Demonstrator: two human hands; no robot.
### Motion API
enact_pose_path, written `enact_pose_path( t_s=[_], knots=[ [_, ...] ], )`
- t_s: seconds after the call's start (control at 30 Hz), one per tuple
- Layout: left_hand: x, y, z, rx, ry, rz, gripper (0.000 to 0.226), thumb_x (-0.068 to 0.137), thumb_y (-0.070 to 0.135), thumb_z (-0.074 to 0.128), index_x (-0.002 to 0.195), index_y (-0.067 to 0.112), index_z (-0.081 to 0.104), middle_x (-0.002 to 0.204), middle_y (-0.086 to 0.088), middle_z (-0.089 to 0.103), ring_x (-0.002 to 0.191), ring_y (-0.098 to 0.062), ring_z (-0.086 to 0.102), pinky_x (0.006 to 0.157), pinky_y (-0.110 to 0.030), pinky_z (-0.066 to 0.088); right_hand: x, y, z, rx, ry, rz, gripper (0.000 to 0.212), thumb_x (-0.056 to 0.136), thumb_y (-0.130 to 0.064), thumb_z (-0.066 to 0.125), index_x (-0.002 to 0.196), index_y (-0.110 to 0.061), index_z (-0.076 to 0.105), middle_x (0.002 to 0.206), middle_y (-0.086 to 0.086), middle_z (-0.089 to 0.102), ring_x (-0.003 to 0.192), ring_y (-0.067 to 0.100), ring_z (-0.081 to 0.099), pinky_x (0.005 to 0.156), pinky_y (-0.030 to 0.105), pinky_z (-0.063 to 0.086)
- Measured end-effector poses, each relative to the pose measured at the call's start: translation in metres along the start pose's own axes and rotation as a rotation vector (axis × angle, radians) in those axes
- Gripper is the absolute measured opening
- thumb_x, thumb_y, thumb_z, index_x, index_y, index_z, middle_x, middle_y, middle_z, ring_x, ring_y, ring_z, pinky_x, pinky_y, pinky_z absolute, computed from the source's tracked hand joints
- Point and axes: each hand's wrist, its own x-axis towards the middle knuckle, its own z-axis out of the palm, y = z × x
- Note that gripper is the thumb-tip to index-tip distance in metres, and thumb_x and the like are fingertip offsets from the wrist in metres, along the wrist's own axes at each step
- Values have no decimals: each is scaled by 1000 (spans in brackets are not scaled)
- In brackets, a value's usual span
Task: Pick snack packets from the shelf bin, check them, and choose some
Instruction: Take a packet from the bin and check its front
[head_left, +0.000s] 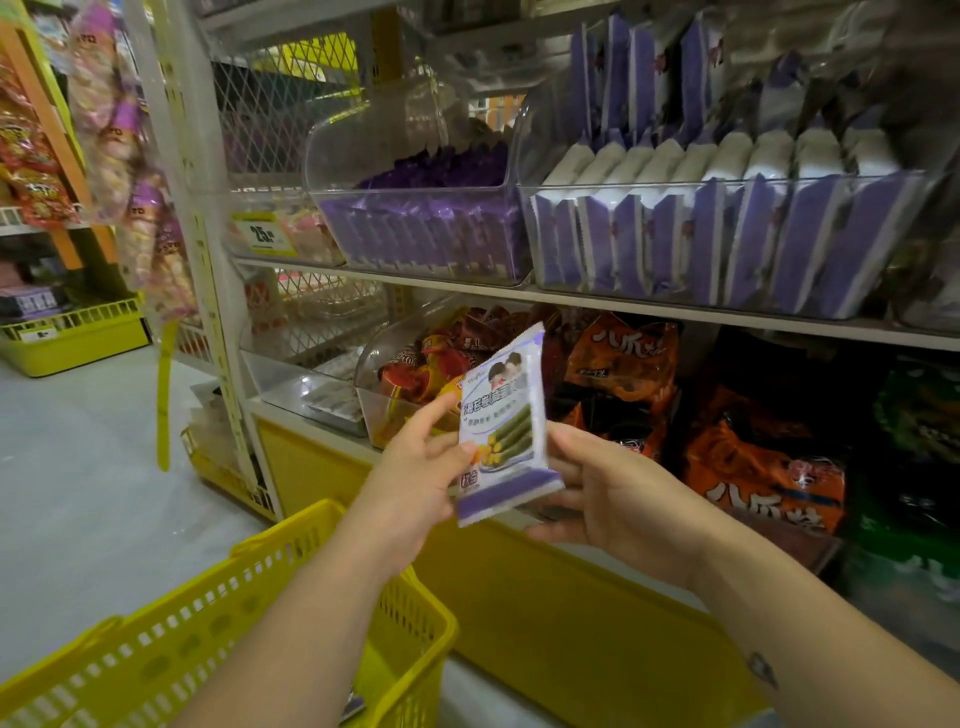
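Closest, bottom left: yellow basket, mesh walls, below the left forearm (contents mostly hidden). Above it both hands meet on one snack packet. It's white w/ a purple bottom band, printed side facing the camera, upright but tilted a bit to the right, in front of the lower shelf. Left hand pinches the packet's left edge btw thumb and fingertips. Right hand cups the right side, thumb on the edge, fingers curled behind and under the bottom band.

Just behind the packet, lower shelf: clear bin of red/orange wrapped snacks, and to its right big orange bags. One shelf up: clear shelf bin packed w/ upright purple-white packets in rows, same colours as the one held. Next to it on the left, a smaller bin of purple packets. Further left, a yellow price tag. Hanging snack strips show at the far left.
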Motion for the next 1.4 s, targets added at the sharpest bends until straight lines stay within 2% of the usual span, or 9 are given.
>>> enact_pose_path(
  t_s=[0.1,0.2,0.33,0.5,0.67,0.87,1.0,1.2,1.4],
  knots=[
    [-3,-8,17,18,-18,48,50,95,30,51,145,34,42,121,2,69,89,-8,72,62,-21,55,3,4,9,-63,16,-81,39,102,-26,42,137,-44,44,123,-1,68,113,19,64,95,42,52],
    [-5,-12,26,-93,-224,-32,63,86,53,46,145,32,40,128,-7,65,107,-15,68,78,-31,55,4,8,16,-129,54,-151,51,98,-21,51,140,-46,38,120,-11,67,108,18,66,95,41,53],
    [-2,-13,20,-156,-265,-40,58,86,37,52,142,28,42,120,-5,70,113,-23,65,93,-44,54,5,11,14,-258,79,-173,63,94,-22,58,146,-43,30,129,-14,58,104,17,68,91,41,55],
    [-1,-10,14,-280,-269,-83,39,97,21,43,134,13,52,122,-13,68,110,-28,66,81,-36,58,7,11,0,-228,149,-161,67,90,-17,64,145,-36,33,128,-7,62,105,11,67,88,30,56],
    [0,-9,10,-132,-215,-22,36,100,16,45,134,26,49,115,-5,72,106,-24,69,77,-36,59,8,12,-6,-229,267,-198,61,80,-8,75,132,-27,47,113,-4,71,97,9,70,71,23,58],
    [2,-14,8,-134,-92,88,36,94,17,57,125,36,56,114,0,71,103,-19,69,70,-40,59,5,10,5,-763,323,-433,71,79,-14,78,127,-50,39,113,-26,60,103,-8,60,83,23,57],
    [3,-12,1,-306,-158,31,45,85,23,61,128,33,55,117,-6,70,106,-26,68,71,-46,58,1,6,6,-684,252,-476,84,77,-10,79,135,-53,37,120,-33,54,106,-11,58,73,17,57],
    [11,-7,-17,-544,-131,30,49,84,23,59,133,28,54,116,-12,70,108,-32,67,72,-52,57,-7,-3,0,-287,271,-451,29,76,-3,76,97,-14,60,98,-8,75,92,10,72,72,23,59],
    [13,-7,-16,-578,-96,4,49,85,24,58,134,25,54,126,-14,65,111,-33,65,73,-52,57,-4,-1,3,-273,371,-456,9,82,-19,70,79,-11,68,84,1,76,80,13,73,65,21,56]
  ],
)
